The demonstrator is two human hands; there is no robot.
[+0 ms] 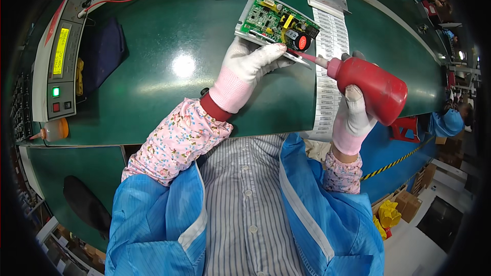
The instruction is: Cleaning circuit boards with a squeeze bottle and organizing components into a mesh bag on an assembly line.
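We see the board [273, 18] towards 12 o'clock, seated in a metal frame [245, 14] that looks raised off the tabletop [169, 102]. Our left hand [246, 61] reaches in from 7 o'clock, its fingers gripping the frame's near edge, thumb above; we judge that this rim hold steadies the board while leaving its parts uncovered. Our right hand [353, 110], at 3 o'clock, has its fingers wrapped round the red bottle [373, 87], which lies over sideways so its thin nozzle [312, 59] aims towards 10 o'clock, at the board's near edge. The tip is close by the left thumb and the black coil [300, 43]; whether it touches, we cannot tell. Tilting the board presumably opens that edge to the nozzle. A label strip [327, 105] runs from 1 to 3 o'clock, partly beneath the bottle, while the meter [64, 56] and dark cloth [105, 53] sit around 10 o'clock, probably apart to leave our arms room.
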